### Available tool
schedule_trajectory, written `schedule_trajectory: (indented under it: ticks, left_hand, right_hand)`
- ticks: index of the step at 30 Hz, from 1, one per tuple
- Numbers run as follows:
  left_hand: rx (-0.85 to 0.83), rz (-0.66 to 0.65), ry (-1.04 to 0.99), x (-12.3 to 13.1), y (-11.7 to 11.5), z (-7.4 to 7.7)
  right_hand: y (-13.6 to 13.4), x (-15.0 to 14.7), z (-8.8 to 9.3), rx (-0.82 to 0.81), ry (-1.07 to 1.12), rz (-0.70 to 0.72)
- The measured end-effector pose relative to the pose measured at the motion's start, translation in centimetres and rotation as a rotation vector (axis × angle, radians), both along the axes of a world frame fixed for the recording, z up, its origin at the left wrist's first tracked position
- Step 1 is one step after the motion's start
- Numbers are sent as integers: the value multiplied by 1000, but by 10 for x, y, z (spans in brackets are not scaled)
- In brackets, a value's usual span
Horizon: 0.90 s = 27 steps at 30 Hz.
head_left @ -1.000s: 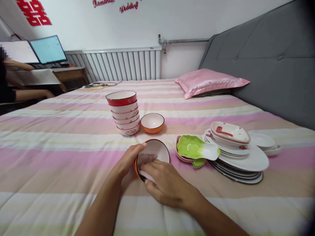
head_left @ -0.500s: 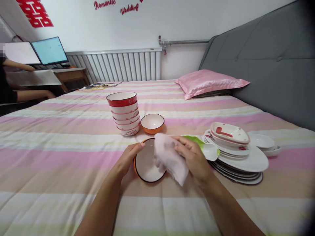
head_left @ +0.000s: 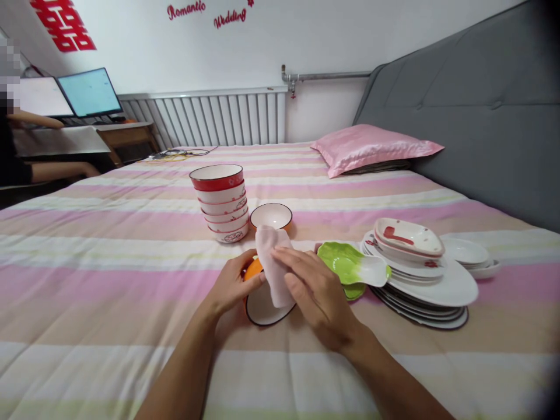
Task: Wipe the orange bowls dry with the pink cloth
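My left hand [head_left: 230, 287] grips an orange bowl [head_left: 263, 305] with a white inside and a dark rim, tilted toward me just above the striped bed sheet [head_left: 109, 274]. My right hand [head_left: 315, 294] presses a pale pink cloth [head_left: 273, 262] against the bowl's far rim and outside, fingers stretched flat over it. A second orange bowl [head_left: 271, 216] sits just behind, beside a stack of red-and-white bowls [head_left: 222, 201].
To the right lie a green leaf-shaped dish [head_left: 345, 262] on pink plates and a pile of white plates [head_left: 431, 289] topped by a red-patterned dish. A pink pillow [head_left: 371, 146] and a grey headboard [head_left: 472, 111] are behind. Another person sits at a desk with monitors [head_left: 90, 90] at the far left.
My right hand has drawn the cloth out of the bowl's inside and brought it over the far rim and outside. My left hand has tipped the bowl further toward me.
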<state>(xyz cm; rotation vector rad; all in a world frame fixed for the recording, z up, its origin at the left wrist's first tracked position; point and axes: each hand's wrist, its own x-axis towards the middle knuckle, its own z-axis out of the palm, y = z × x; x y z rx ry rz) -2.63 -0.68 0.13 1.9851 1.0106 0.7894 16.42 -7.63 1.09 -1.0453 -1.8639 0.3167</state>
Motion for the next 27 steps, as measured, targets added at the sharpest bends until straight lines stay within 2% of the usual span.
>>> schedule_trajectory:
  ticks: [4,10,13,18,21,27]
  left_hand:
    - [33,-22,21,0,-1,-1]
    - [49,-64,41,-1,-5,-4]
    - [58,-124,51,-2,-7,-3]
    - [177,-240,100,3,-11,3]
    - [196,-225,166,6,-13,4]
    - [224,-170,213,9,-11,2]
  right_hand:
    - [1,2,1,68,-47,-39]
    - [2,-4,-2,66,-198,66]
    - [4,-6,-7,101,-257,32]
    - [8,-6,-15,232,-303,-56]
    - [9,-5,-18,277,-304,-87]
    - [13,-3,-22,213,-226,-80]
